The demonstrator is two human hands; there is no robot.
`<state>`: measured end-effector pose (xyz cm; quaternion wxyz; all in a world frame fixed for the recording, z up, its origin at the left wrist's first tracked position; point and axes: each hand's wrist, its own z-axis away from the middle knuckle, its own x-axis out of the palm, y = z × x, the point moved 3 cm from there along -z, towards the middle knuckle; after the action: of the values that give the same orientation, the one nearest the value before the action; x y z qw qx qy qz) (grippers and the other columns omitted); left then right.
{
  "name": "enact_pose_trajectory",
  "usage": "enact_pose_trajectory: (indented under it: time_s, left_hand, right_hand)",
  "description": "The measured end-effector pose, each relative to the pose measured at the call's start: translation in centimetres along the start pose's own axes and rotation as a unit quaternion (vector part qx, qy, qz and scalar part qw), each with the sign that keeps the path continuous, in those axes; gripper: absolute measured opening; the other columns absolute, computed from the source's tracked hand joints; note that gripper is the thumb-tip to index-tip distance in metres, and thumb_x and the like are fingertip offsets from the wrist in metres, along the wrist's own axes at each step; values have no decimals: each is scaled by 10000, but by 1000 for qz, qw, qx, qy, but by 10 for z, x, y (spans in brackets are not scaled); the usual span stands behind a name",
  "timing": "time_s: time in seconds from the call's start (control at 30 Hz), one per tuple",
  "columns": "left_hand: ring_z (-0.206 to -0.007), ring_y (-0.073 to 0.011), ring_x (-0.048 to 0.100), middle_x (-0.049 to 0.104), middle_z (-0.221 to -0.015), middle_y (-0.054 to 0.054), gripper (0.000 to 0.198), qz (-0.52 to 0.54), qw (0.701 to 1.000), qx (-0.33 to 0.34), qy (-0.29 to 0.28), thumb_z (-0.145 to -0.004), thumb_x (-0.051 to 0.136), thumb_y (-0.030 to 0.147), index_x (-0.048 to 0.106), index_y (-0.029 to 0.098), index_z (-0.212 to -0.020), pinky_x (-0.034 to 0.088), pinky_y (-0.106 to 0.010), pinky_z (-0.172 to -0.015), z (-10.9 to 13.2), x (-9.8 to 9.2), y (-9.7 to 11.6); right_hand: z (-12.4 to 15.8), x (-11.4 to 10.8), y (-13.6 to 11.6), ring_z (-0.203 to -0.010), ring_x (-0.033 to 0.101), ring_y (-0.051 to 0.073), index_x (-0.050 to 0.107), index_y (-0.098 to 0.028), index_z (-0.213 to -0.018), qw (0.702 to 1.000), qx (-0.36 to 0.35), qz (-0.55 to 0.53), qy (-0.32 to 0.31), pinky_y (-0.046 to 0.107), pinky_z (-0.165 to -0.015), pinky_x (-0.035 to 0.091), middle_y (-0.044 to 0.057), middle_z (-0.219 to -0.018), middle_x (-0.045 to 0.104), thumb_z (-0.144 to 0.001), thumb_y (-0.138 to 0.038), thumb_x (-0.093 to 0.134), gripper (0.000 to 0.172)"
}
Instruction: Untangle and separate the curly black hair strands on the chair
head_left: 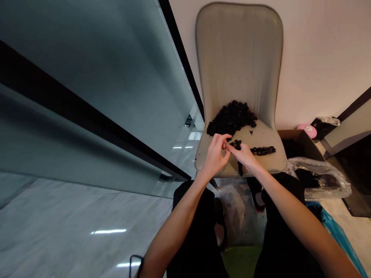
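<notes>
A beige chair [239, 69] stands in front of me, its seat used as a work surface. A heap of small black pieces [232, 117] lies at the back of the seat. My left hand [216, 154] and my right hand [245, 154] meet over the seat's front, fingers pinched together on a small black piece [235, 144]. A strand of joined black pieces hangs down from my right hand [240, 168]. Another short black strip [263, 150] lies on the seat to the right of my hands.
A glass-topped table [95, 88] with a dark frame fills the left side. To the right sit a cardboard box [300, 143], a clear plastic bag [319, 175] with dark contents, a pink object [307, 129] and a blue bag [336, 231]. My knees in black flank the chair.
</notes>
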<state>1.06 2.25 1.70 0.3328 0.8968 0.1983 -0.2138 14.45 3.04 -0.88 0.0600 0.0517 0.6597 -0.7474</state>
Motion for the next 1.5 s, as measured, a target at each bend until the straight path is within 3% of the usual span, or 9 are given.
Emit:
enact_pose_trajectory:
  time_s: [0.57,0.83,1.0,1.1,1.27,1.5]
  left_hand:
    - [-809,-146,541,500,-997,-34,531,-31,1000,-4,7,-779,515,-37,538,215,-1246,516,-302,-784,2,5,-1]
    - [-917,-172,596,529,-1084,-68,535,-58,998,8,9,-799,492,-41,542,214,-1266,535,-315,-826,5,11,-1]
    - [-893,-165,598,547,-1027,-54,451,-67,993,42,90,-839,507,-4,556,216,-1230,529,-309,-807,5,9,6]
    - [-830,-154,579,561,-936,-28,319,-24,989,19,143,-871,556,60,564,209,-1153,514,-302,-759,5,1,10]
    - [-752,-131,572,612,-859,-13,77,8,991,3,131,-908,589,134,594,203,-944,489,-277,-693,5,-4,13]
    - [-762,-129,615,687,-932,-36,95,-15,988,1,154,-940,607,196,673,200,-1008,525,-293,-728,6,-6,14]
  right_hand:
    - [-1,1,3,-675,505,145,624,-174,-723,1000,1,0,22,283,-657,377,-29,-661,574,-784,-518,682,355]
    - [-2,1,3,-670,487,146,604,-182,-689,999,3,0,34,292,-663,390,-27,-645,557,-770,-514,700,355]
    - [5,-3,-7,-724,547,160,646,-165,-781,997,-19,-66,27,305,-709,442,-1,-697,609,-764,-563,712,403]
    - [11,-11,-19,-780,590,179,680,-168,-831,994,-65,-89,1,310,-733,470,18,-726,641,-766,-570,723,410]
    - [16,-21,-27,-790,609,193,707,-175,-896,991,-88,-101,-9,321,-727,488,20,-725,648,-721,-559,779,427]
    - [18,-16,-28,-775,590,181,692,-178,-871,993,-72,-97,-16,315,-725,471,7,-707,618,-727,-568,762,422]
